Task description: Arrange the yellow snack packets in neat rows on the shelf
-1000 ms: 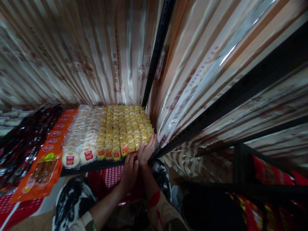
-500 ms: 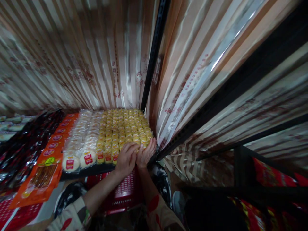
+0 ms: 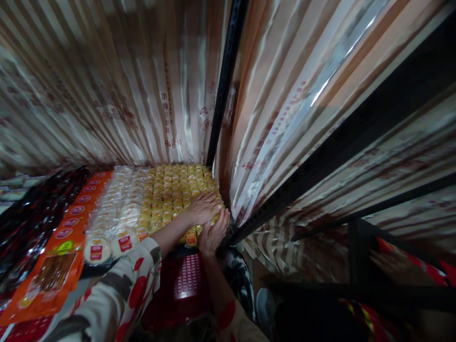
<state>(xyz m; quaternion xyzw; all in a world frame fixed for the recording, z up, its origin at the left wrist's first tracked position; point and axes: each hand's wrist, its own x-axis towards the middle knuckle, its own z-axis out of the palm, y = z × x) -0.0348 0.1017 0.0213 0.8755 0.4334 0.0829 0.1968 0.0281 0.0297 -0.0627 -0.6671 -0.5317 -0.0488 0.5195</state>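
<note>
Rows of small yellow wrapped packets stand packed together on a dark shelf. My left hand lies flat on top of them near the right end, fingers stretched to the right. Against their front right corner rests my right hand, its fingers extended upward and close to my left fingertips. Neither hand is closed around a packet. Left of the yellow rows are clear-wrapped round white cakes with red labels.
Orange snack bags and dark shiny packs lie farther left. A red basket sits below the shelf. Black posts and pleated curtains border the corner. At right, a blurred hand-like shape is near red packets.
My left hand has slid right and farther onto the top of the yellow packets, its forearm now across their front. My right hand stays at the corner, slightly lower.
</note>
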